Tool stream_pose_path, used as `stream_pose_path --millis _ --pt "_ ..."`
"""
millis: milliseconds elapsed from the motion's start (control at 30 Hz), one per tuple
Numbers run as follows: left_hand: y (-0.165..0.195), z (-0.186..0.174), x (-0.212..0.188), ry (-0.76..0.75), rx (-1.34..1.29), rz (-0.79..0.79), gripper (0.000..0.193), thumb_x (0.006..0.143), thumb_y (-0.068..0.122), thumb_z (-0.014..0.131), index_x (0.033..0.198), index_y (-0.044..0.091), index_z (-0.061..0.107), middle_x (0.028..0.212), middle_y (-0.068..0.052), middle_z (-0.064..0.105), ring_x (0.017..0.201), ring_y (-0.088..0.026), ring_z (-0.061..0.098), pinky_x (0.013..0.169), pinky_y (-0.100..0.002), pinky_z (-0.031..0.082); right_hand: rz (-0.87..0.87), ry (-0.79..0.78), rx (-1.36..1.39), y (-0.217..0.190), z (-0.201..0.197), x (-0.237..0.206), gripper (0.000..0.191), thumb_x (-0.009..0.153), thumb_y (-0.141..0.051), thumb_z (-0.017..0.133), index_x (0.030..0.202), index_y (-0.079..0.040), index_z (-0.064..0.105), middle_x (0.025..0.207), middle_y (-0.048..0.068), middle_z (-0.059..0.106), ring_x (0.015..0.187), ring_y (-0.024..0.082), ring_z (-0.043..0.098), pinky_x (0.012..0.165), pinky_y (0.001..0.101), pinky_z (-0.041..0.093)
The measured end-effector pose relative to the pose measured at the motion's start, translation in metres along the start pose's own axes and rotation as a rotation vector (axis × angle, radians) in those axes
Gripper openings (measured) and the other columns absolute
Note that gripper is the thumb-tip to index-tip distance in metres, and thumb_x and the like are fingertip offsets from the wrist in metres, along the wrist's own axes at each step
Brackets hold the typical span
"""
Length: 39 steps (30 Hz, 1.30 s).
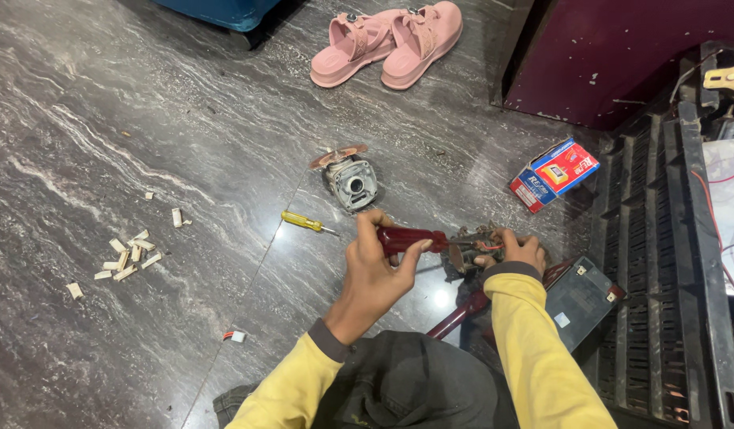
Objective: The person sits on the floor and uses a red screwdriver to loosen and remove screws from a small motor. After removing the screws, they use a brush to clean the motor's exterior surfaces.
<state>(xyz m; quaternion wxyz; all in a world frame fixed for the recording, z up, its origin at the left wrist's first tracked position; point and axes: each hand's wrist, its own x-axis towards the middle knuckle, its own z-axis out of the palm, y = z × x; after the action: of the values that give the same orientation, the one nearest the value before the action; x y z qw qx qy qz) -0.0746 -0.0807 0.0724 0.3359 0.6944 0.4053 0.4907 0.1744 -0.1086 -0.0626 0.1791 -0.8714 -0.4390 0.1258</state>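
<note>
Grey marble floor point(144, 143): pink sandals point(387, 41), gear housing point(349, 179), yellow screwdriver point(305, 222), white chips point(128, 256). Left hand point(375, 266) closed around red screwdriver point(410, 238), tip at motor part point(470, 248). Right hand point(516, 250) grips that part, just above black battery point(577, 300).

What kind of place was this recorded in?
Probably an informal repair spot on the floor of a home or small shop. A person sits on a marble-patterned floor working with a red-handled screwdriver; a grinder gear head lies nearby, pink sandals further off.
</note>
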Motion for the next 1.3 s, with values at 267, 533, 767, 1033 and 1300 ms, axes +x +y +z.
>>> stream_pose_path --millis 267,533,767,1033,1300 --pt "-0.001 0.01 0.007 0.071 -0.001 -0.103 0.047 0.087 0.015 0.081 0.112 -0.001 0.044 0.072 -0.008 0.067 0.054 -0.009 0.061 0.048 -0.026 0.047 0.012 0.019 0.037 -0.004 -0.004 -0.004 0.068 0.066 -0.033 0.094 0.127 -0.026 0.066 0.13 0.018 0.05 0.127 0.042 0.048 0.107 0.0524 0.042" --pt "-0.008 0.062 0.021 0.556 -0.534 -0.181 0.027 0.1 0.012 0.069 0.117 0.005 0.05 0.081 -0.004 0.06 0.075 -0.012 0.062 0.066 -0.027 0.051 0.006 0.138 0.178 0.005 0.008 -0.002 0.038 0.079 -0.026 0.086 0.112 -0.019 0.069 0.12 0.02 0.051 0.119 0.041 0.051 0.101 0.0508 0.045" --pt "-0.019 0.063 0.03 0.569 -0.972 -0.232 0.02 0.102 0.012 0.064 0.103 0.006 0.045 0.064 -0.002 0.052 0.054 -0.009 0.051 0.053 -0.031 0.049 -0.052 0.214 0.399 0.008 0.02 0.01 0.027 0.09 -0.022 0.08 0.113 -0.014 0.068 0.114 0.015 0.065 0.108 0.034 0.06 0.101 0.0449 0.047" --pt "-0.015 0.067 0.027 0.575 -0.885 -0.236 0.018 0.103 0.009 0.063 0.102 0.005 0.045 0.063 -0.004 0.055 0.055 -0.01 0.053 0.054 -0.031 0.05 -0.15 0.272 0.294 0.009 0.023 0.011 0.074 0.087 -0.03 0.076 0.15 -0.004 0.046 0.127 0.017 0.067 0.106 0.032 0.064 0.101 0.0462 0.041" --pt "-0.014 0.062 0.031 0.518 -0.86 -0.24 0.018 0.103 0.009 0.061 0.102 0.004 0.044 0.064 -0.004 0.055 0.057 -0.01 0.053 0.055 -0.03 0.049 -0.186 0.162 0.133 0.019 0.023 0.028 0.062 0.097 -0.05 0.065 0.136 -0.002 0.062 0.125 0.026 0.065 0.118 0.044 0.059 0.101 0.0482 0.048"
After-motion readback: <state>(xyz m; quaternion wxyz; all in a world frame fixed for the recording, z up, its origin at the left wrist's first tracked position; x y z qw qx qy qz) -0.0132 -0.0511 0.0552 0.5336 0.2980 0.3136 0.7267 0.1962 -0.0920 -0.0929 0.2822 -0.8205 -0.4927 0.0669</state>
